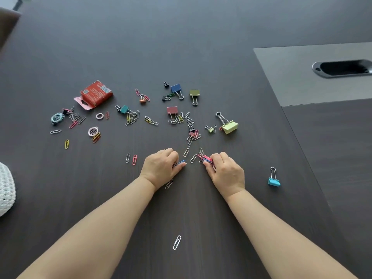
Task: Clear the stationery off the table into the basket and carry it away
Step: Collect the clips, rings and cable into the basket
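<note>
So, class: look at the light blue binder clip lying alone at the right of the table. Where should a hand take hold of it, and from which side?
Take the light blue binder clip by its wire handles, pinching the loop from above on its far side. The handles lie folded together, pointing away from the person, while the blue body sits nearest. It lies alone on the table, so probably nothing blocks the right hand.

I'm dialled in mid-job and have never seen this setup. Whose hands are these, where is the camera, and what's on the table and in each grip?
No machine here: a person's bare hands, filmed by one head-worn camera looking down. The left hand pinches a blue paper clip; the right hand holds a bunch of clips. Loose paper clips, binder clips such as the blue one, and a red box lie scattered on the dark table. A white woven thing, perhaps the basket, shows at the left edge.
</note>
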`<act>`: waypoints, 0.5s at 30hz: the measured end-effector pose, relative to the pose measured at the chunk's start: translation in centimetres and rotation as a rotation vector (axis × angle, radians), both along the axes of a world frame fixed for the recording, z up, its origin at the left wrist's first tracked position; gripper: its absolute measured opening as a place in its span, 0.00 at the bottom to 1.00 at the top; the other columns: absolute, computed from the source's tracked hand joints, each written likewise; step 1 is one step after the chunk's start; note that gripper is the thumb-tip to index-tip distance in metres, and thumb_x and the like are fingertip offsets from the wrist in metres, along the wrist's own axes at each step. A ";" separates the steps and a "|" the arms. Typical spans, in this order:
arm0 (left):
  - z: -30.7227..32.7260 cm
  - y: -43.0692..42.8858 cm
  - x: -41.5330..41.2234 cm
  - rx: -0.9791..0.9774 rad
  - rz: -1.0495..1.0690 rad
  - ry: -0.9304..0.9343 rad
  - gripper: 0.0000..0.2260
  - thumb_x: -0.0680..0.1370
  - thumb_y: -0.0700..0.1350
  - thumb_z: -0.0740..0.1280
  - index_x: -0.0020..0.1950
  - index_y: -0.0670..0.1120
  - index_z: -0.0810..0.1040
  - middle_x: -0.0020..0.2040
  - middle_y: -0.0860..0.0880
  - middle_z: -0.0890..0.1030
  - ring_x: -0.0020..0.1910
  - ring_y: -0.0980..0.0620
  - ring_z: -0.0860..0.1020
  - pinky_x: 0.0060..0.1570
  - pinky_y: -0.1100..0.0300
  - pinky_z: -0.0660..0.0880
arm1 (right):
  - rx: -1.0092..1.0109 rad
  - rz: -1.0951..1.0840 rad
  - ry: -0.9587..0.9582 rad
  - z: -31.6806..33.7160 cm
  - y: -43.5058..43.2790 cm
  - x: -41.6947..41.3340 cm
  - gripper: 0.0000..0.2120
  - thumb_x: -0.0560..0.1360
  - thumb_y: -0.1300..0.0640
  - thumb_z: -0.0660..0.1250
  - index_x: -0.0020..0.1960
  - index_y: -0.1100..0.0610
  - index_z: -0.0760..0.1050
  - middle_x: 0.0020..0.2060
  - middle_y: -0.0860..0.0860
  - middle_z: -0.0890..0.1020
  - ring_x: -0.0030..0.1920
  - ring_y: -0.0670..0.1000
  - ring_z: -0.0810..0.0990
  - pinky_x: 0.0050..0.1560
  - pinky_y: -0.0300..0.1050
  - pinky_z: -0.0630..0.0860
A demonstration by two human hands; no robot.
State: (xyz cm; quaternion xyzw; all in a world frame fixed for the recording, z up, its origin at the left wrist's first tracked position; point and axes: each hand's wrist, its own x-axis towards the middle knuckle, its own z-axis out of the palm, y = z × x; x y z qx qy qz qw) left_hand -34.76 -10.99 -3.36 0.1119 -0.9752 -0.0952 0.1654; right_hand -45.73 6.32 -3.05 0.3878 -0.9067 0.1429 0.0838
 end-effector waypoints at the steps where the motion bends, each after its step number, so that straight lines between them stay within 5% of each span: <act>1: 0.0 0.1 0.0 0.000 0.009 -0.004 0.17 0.73 0.56 0.59 0.30 0.46 0.70 0.28 0.50 0.73 0.25 0.49 0.73 0.22 0.65 0.64 | 0.006 -0.002 -0.004 0.1 0.0 0.0 0.15 0.72 0.46 0.58 0.37 0.56 0.75 0.30 0.51 0.75 0.27 0.51 0.75 0.20 0.39 0.68; 6: 0.4 0.8 0.5 -0.005 0.074 -0.034 0.18 0.72 0.55 0.59 0.27 0.46 0.70 0.25 0.51 0.72 0.20 0.50 0.71 0.20 0.67 0.61 | 0.035 -0.014 -0.115 1.5 -0.1 0.5 0.16 0.73 0.47 0.57 0.34 0.57 0.72 0.27 0.51 0.74 0.22 0.53 0.73 0.19 0.39 0.65; 11: 0.8 1.7 3.9 0.059 0.162 -0.039 0.18 0.72 0.56 0.57 0.26 0.46 0.69 0.22 0.51 0.71 0.19 0.50 0.71 0.19 0.69 0.59 | -0.041 -0.016 -0.391 2.9 0.8 2.3 0.12 0.76 0.51 0.63 0.43 0.61 0.73 0.37 0.53 0.78 0.36 0.57 0.76 0.35 0.45 0.67; 15: 3.4 1.5 8.2 0.143 0.247 0.037 0.18 0.73 0.55 0.57 0.27 0.46 0.67 0.22 0.52 0.68 0.19 0.52 0.67 0.19 0.67 0.59 | -0.160 0.031 -0.473 5.3 0.1 5.3 0.10 0.75 0.53 0.65 0.41 0.60 0.73 0.34 0.48 0.74 0.35 0.52 0.71 0.36 0.41 0.63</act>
